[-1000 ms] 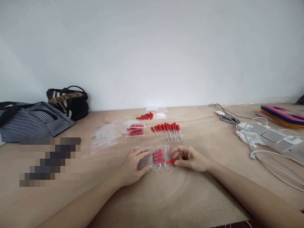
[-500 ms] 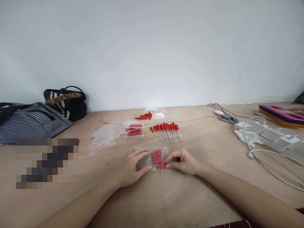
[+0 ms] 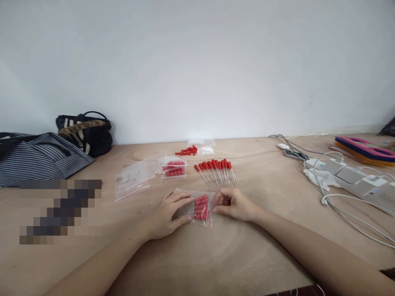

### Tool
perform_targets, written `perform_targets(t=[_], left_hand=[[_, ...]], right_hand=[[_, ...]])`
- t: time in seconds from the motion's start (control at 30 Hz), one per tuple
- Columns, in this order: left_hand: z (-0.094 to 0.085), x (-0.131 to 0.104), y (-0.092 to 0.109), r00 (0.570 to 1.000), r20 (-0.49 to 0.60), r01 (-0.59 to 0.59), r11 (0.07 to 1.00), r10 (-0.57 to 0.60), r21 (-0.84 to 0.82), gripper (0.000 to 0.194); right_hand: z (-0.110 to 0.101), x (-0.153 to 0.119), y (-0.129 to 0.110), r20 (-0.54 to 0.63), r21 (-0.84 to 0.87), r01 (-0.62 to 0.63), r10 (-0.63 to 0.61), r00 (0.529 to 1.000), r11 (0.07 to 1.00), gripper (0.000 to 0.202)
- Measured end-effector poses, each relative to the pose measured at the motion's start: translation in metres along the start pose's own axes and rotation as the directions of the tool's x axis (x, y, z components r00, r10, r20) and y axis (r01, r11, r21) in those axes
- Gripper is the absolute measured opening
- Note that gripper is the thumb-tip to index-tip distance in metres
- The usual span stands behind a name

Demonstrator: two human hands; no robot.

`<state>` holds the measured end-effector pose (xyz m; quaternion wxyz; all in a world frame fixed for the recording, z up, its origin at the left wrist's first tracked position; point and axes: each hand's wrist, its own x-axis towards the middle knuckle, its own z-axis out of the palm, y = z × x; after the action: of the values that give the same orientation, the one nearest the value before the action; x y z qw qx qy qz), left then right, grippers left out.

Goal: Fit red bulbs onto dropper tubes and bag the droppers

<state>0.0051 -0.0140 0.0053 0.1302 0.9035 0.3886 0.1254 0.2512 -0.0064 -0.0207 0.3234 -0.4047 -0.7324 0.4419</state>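
Observation:
In front of me a clear zip bag [image 3: 202, 205] lies on the table with several red-bulbed droppers inside, their red ends toward the right. My left hand [image 3: 168, 216] holds the bag's left part between thumb and fingers. At the bag's red-striped right edge, my right hand [image 3: 233, 204] is curled, thumb and fingertips pinched on the edge of the plastic. Just beyond lies a row of loose droppers [image 3: 219, 170] with red bulbs and clear stems. To their left rests a filled zip bag [image 3: 174, 169] with red bulbs showing through.
Flat zip bags [image 3: 134, 179] overlap at the left. Loose red bulbs [image 3: 187, 151] and a packet of clear tubes [image 3: 206, 149] lie near the wall. Striped bag [image 3: 43, 158] and black bag [image 3: 92, 133] stand far left; chargers [image 3: 352, 174] with cables lie right.
The red dropper end at the bag's mouth has gone further into the bag, level with the others. Both hands and the bag have shifted slightly left, and the bag's right edge has tilted.

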Motion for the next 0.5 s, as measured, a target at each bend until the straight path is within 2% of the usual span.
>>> perform_targets(t=[0.07,0.13,0.2,0.27,0.37,0.43,0.5], left_hand=[[-0.005,-0.001,-0.01,0.998,0.04,-0.05,0.999,0.049,0.018,0.042],[-0.01,-0.001,-0.021,0.995,0.036,-0.093,0.995,0.092,0.037,0.038],[-0.012,-0.002,-0.03,0.991,-0.014,-0.134,0.989,0.135,0.057,0.034],[-0.012,-0.004,-0.033,0.978,-0.107,-0.174,0.983,0.179,0.053,0.032],[-0.008,-0.005,-0.02,0.945,-0.22,-0.252,0.968,0.242,-0.018,0.024],[-0.002,-0.004,-0.006,0.928,-0.258,-0.291,0.956,0.269,-0.047,0.032],[0.003,-0.003,0.006,0.921,-0.292,-0.273,0.962,0.257,-0.012,0.035]], right_hand=[[-0.008,0.0,0.003,-0.062,-0.131,0.067,-0.075,0.995,0.989,0.011],[-0.014,0.001,0.005,-0.084,-0.284,0.167,-0.198,0.977,0.944,0.013],[-0.015,0.002,0.007,-0.048,-0.39,0.257,-0.298,0.953,0.884,0.024],[-0.012,0.003,0.009,-0.013,-0.449,0.304,-0.347,0.938,0.84,0.03],[-0.003,0.004,0.011,0.006,-0.548,0.351,-0.416,0.909,0.759,0.026],[0.002,0.005,0.011,0.024,-0.621,0.388,-0.478,0.878,0.681,0.023],[0.005,0.005,0.009,0.052,-0.693,0.418,-0.538,0.842,0.587,0.022]])
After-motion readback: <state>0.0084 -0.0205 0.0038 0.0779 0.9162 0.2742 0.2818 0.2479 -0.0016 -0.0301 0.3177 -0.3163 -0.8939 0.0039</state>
